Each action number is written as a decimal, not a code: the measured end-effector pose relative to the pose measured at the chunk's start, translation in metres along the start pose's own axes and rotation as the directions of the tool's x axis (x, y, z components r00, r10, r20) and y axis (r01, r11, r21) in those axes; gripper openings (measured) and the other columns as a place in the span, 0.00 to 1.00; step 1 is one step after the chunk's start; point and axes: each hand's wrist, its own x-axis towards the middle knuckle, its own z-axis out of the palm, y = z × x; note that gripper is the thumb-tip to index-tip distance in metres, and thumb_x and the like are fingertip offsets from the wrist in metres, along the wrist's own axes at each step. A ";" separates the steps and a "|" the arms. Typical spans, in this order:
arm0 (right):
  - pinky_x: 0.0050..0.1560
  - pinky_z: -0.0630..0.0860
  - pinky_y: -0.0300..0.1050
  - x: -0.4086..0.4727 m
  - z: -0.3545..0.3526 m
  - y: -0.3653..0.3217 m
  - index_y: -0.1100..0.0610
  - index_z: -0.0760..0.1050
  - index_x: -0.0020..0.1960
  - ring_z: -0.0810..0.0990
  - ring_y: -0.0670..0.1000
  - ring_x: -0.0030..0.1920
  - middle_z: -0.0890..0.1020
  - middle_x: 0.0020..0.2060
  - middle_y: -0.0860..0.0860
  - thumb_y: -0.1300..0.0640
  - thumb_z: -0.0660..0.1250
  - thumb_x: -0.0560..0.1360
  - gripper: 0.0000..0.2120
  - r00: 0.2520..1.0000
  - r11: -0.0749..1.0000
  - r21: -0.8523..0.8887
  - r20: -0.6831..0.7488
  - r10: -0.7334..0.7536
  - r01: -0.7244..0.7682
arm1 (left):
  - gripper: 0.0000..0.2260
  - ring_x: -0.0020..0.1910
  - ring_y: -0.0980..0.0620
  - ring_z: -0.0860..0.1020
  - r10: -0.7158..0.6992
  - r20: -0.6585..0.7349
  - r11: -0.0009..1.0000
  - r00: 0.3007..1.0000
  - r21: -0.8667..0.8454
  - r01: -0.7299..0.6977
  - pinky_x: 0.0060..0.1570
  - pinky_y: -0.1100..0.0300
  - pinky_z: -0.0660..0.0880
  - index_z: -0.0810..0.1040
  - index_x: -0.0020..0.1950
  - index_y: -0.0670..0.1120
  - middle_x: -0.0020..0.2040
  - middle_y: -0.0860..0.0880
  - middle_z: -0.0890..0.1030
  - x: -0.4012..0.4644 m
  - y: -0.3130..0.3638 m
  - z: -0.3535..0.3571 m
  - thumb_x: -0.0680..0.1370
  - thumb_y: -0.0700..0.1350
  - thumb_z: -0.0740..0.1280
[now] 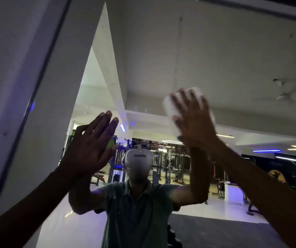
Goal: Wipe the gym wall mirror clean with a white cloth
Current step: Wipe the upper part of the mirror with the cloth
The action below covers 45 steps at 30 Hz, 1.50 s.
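Risk as I judged it: the cloth (pixel 184 102) was only pinned flat against the mirror (pixel 215 51) under the right hand (pixel 195 122), so a fast stroke could let it slide out, and the bare left palm looked likely to leave fresh prints. Right hand was spread, fingers straight, pressing the cloth, blurred. Left hand (pixel 91 147) was flat, fingers together, holding nothing, at or on the glass; contact unclear.

Big shiny wall mirror (pixel 161 51) fills view. Left hand (pixel 90 147) flat on glass, fingers straight. Right hand (pixel 195 120) blurry, fingers spread, pressing soft white cloth (pixel 168 106) on glass. Reflection shows person in green shirt (pixel 134 212), gym machines (pixel 170 163) behind.
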 end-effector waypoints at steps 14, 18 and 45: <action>0.81 0.50 0.69 -0.106 -0.001 -0.083 0.48 0.50 0.86 0.48 0.61 0.85 0.51 0.86 0.55 0.40 0.51 0.85 0.32 0.994 0.998 0.035 0.087 -0.060 0.057 | 0.30 0.85 0.45 0.57 -0.051 -0.012 0.994 0.999 -0.102 0.049 0.70 0.45 0.63 0.60 0.85 0.43 0.85 0.42 0.58 -0.005 0.007 0.010 0.85 0.56 0.52; 0.80 0.54 0.70 -0.130 -0.002 -0.004 0.50 0.51 0.87 0.50 0.60 0.85 0.53 0.86 0.56 0.37 0.40 0.86 0.33 0.883 0.883 -0.033 0.022 0.469 -0.468 | 0.31 0.85 0.43 0.52 -0.102 0.033 0.987 0.994 -0.122 0.106 0.76 0.42 0.58 0.56 0.85 0.42 0.86 0.40 0.54 -0.005 0.013 0.010 0.85 0.55 0.50; 0.80 0.55 0.72 -0.210 -0.003 0.038 0.50 0.50 0.86 0.50 0.60 0.85 0.55 0.85 0.56 0.43 0.50 0.84 0.32 0.990 0.993 0.037 0.091 0.111 -0.114 | 0.31 0.85 0.38 0.53 -0.027 0.039 0.978 0.999 -0.207 0.035 0.79 0.39 0.56 0.58 0.84 0.38 0.85 0.36 0.55 -0.004 0.154 0.020 0.84 0.53 0.51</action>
